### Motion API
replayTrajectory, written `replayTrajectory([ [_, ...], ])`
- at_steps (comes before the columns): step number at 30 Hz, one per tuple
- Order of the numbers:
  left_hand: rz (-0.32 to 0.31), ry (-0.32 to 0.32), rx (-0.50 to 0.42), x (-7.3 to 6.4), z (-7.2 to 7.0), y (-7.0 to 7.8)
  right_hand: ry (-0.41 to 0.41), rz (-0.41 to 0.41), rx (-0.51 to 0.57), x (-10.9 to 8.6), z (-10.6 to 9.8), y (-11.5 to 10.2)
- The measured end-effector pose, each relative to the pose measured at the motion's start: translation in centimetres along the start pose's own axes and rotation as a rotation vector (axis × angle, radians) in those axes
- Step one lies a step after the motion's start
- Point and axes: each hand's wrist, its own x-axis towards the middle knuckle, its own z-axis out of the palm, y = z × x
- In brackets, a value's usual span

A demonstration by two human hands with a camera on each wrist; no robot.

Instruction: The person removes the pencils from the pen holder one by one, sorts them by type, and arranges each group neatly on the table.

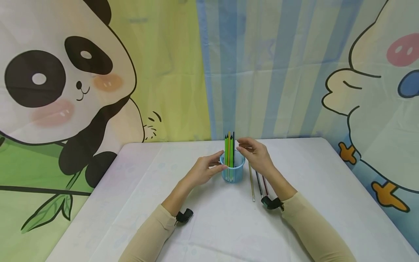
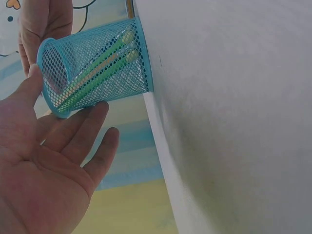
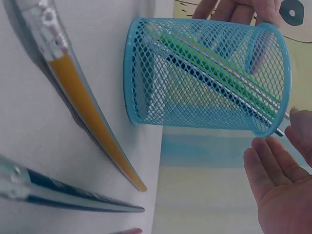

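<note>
A light blue mesh pencil cup (image 1: pixel 233 175) stands upright on the table. Green, yellow and dark pencils (image 1: pixel 230 151) lean inside it, tips up. From the left, my left hand (image 1: pixel 203 170) holds the cup near its rim, thumb on one side and fingers on the other. My right hand (image 1: pixel 256 154) is at the rim's right side, its fingers extended beside a dark pencil; in the right wrist view nothing shows between that hand's fingers (image 3: pixel 273 168). On the table to the right of the cup lie a yellow pencil (image 3: pixel 90 117), a dark blue pencil (image 3: pixel 73 192) and a red pencil (image 1: pixel 265 186).
A white cloth covers the table (image 1: pixel 196 225). Behind it hangs a curtain (image 1: pixel 170 72) with cartoon animals and stripes. A small black camera (image 1: pixel 184 216) is worn on my left wrist, another (image 1: pixel 271 203) on my right, close to the loose pencils.
</note>
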Motion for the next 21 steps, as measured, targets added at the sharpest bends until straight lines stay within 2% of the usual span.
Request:
replayTrajectory([
  [4,-0.006,0.004,-0.001,0.0,0.0,0.0,-0.003,-0.005,0.03,0.0,0.5,0.2],
  [21,0.004,0.006,0.005,-0.1,0.1,-0.1,-0.016,0.029,0.04,0.0,1.4,0.6],
])
